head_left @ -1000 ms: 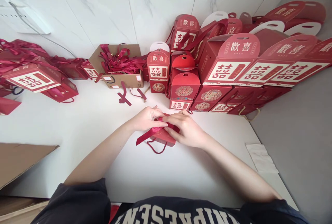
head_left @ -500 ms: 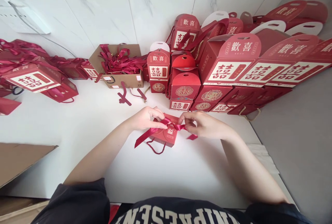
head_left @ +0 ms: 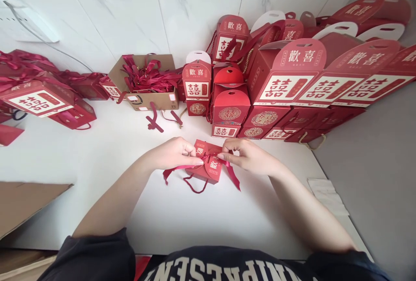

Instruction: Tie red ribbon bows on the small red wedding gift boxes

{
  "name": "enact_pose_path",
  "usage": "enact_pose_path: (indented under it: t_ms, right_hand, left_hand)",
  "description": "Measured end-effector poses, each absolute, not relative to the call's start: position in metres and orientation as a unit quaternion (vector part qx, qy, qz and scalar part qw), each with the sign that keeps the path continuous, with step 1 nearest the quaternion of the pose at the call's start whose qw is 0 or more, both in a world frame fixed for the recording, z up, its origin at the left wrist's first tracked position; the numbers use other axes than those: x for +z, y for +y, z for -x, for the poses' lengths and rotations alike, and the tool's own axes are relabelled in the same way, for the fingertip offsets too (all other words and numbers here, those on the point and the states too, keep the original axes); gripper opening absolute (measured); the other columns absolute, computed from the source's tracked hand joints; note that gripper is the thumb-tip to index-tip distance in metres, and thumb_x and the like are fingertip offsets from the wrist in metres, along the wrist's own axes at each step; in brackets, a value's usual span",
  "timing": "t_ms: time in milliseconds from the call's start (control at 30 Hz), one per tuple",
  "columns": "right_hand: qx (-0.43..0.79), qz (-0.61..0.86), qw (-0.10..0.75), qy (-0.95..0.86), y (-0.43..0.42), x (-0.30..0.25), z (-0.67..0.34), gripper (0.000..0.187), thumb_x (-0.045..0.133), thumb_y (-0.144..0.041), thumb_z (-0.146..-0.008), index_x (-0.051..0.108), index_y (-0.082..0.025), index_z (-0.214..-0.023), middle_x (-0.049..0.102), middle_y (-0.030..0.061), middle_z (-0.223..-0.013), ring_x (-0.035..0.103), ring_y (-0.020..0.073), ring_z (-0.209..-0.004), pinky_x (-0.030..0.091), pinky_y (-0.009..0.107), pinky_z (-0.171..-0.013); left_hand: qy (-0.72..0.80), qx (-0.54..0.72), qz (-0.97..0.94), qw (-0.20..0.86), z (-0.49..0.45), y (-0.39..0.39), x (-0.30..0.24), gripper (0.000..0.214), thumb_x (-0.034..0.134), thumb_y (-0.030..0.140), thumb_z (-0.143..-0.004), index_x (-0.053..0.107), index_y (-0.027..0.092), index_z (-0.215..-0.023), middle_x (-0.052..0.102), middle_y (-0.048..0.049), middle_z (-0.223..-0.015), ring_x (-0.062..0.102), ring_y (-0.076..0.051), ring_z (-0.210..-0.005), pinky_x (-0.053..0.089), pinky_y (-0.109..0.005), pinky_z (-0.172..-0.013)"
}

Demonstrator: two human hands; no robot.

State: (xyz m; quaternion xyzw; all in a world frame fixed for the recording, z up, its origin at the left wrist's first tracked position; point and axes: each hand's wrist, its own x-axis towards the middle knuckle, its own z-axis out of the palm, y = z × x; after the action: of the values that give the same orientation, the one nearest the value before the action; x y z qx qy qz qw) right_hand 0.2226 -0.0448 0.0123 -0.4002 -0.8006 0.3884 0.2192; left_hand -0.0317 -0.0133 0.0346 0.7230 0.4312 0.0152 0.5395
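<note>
A small red gift box (head_left: 204, 171) with pale printed characters lies on the white table, its twisted cord handle looped toward me. Across its top runs a dark red satin ribbon (head_left: 233, 176), crossed at the middle, with one tail out to each side. My left hand (head_left: 177, 154) pinches the ribbon at the left of the crossing, thumb against curled fingers. On the other side, my right hand (head_left: 247, 155) grips the ribbon between thumb and fingertips, close to the box's right edge. Both hands hover just over the box top.
Stacked red gift boxes (head_left: 286, 90) line the back right by the wall. An open cardboard box (head_left: 156, 101) holds a heap of red ribbons, with ribbon scraps (head_left: 154, 118) before it. Ribboned red boxes (head_left: 42, 99) lie at left; a cardboard flap (head_left: 29, 205) sits front left.
My hands have drawn the ribbon tighter over the box, the left moving slightly left. The ribbon loops have shrunk into a narrow crossing, and the right tail now hangs down toward me.
</note>
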Motion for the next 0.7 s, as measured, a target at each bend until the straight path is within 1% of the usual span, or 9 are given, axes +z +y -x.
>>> enact_pose_path:
  t_ms: [67, 167, 233, 300, 400, 467, 533, 600, 700]
  right_hand:
    - [0.407, 0.390, 0.193, -0.803, -0.047, 0.020, -0.228, 0.034, 0.049, -0.039, -0.093, 0.051, -0.018, -0.067, 0.051, -0.0016, -0.066, 0.044, 0.0114, -0.063, 0.035, 0.024, -0.061]
    - [0.463, 0.378, 0.147, -0.788, -0.051, 0.030, -0.235, 0.035, 0.050, -0.042, -0.093, 0.048, -0.018, -0.067, 0.048, -0.0030, -0.064, 0.041, 0.0098, -0.058, 0.033, 0.023, -0.057]
    - [0.513, 0.386, 0.125, -0.757, -0.054, 0.032, -0.236, 0.034, 0.048, -0.045, -0.093, 0.048, -0.019, -0.071, 0.050, -0.0034, -0.061, 0.042, 0.0094, -0.055, 0.033, 0.022, -0.053]
    - [0.541, 0.404, 0.113, -0.729, -0.053, 0.028, -0.235, 0.032, 0.048, -0.046, -0.092, 0.051, -0.019, -0.076, 0.051, -0.0033, -0.060, 0.043, 0.0097, -0.052, 0.033, 0.022, -0.051]
    - [0.527, 0.425, 0.120, -0.726, -0.050, 0.020, -0.231, 0.034, 0.050, -0.050, -0.090, 0.054, -0.019, -0.076, 0.046, -0.0044, -0.058, 0.039, 0.0095, -0.050, 0.030, 0.023, -0.049]
    - [0.526, 0.412, 0.128, -0.733, -0.046, 0.015, -0.228, 0.037, 0.052, -0.051, -0.088, 0.055, -0.018, -0.071, 0.042, -0.0045, -0.059, 0.036, 0.0093, -0.052, 0.028, 0.023, -0.049]
    - [0.533, 0.388, 0.140, -0.739, -0.042, 0.011, -0.226, 0.036, 0.055, -0.050, -0.087, 0.055, -0.018, -0.069, 0.041, -0.0044, -0.060, 0.034, 0.0093, -0.054, 0.029, 0.023, -0.051]
    - [0.522, 0.384, 0.162, -0.744, -0.039, 0.009, -0.228, 0.035, 0.054, -0.048, -0.088, 0.055, -0.018, -0.071, 0.043, -0.0042, -0.061, 0.036, 0.0094, -0.056, 0.031, 0.023, -0.054]
    - [0.461, 0.410, 0.185, -0.765, -0.034, 0.005, -0.232, 0.035, 0.050, -0.048, -0.091, 0.054, -0.018, -0.073, 0.047, -0.0029, -0.065, 0.041, 0.0105, -0.060, 0.033, 0.023, -0.057]
  left_hand:
    - [0.434, 0.013, -0.727, 0.532, 0.031, -0.012, 0.031, 0.037, 0.065, 0.044, -0.077, 0.055, 0.014, -0.060, 0.040, 0.0041, -0.054, 0.032, -0.007, -0.050, 0.023, -0.021, -0.046]
    - [0.435, 0.044, -0.760, 0.480, 0.032, -0.010, 0.030, 0.038, 0.063, 0.044, -0.079, 0.051, 0.015, -0.058, 0.033, 0.0054, -0.053, 0.027, -0.007, -0.050, 0.020, -0.022, -0.047]
    - [0.436, 0.073, -0.781, 0.441, 0.031, -0.011, 0.031, 0.037, 0.060, 0.044, -0.081, 0.052, 0.015, -0.060, 0.036, 0.0046, -0.055, 0.029, -0.007, -0.052, 0.022, -0.022, -0.048]
    - [0.433, 0.073, -0.789, 0.429, 0.029, -0.014, 0.033, 0.037, 0.058, 0.045, -0.082, 0.054, 0.015, -0.061, 0.042, 0.0035, -0.057, 0.033, -0.008, -0.053, 0.025, -0.022, -0.049]
    - [0.434, 0.027, -0.770, 0.467, 0.026, -0.020, 0.036, 0.036, 0.059, 0.048, -0.081, 0.058, 0.016, -0.065, 0.043, 0.0038, -0.055, 0.034, -0.009, -0.052, 0.025, -0.022, -0.048]
    - [0.441, 0.005, -0.752, 0.490, 0.024, -0.022, 0.037, 0.035, 0.062, 0.050, -0.078, 0.060, 0.016, -0.069, 0.040, 0.0050, -0.052, 0.031, -0.008, -0.049, 0.022, -0.022, -0.046]
    - [0.439, -0.003, -0.744, 0.504, 0.023, -0.023, 0.037, 0.035, 0.065, 0.049, -0.076, 0.060, 0.016, -0.069, 0.037, 0.0062, -0.050, 0.027, -0.007, -0.047, 0.020, -0.022, -0.045]
    - [0.430, -0.007, -0.744, 0.512, 0.023, -0.022, 0.036, 0.033, 0.067, 0.045, -0.075, 0.056, 0.015, -0.066, 0.034, 0.0068, -0.049, 0.027, -0.006, -0.047, 0.020, -0.022, -0.045]
    - [0.418, -0.013, -0.747, 0.517, 0.023, -0.021, 0.033, 0.032, 0.069, 0.040, -0.074, 0.052, 0.015, -0.063, 0.034, 0.0069, -0.049, 0.027, -0.006, -0.047, 0.021, -0.021, -0.045]
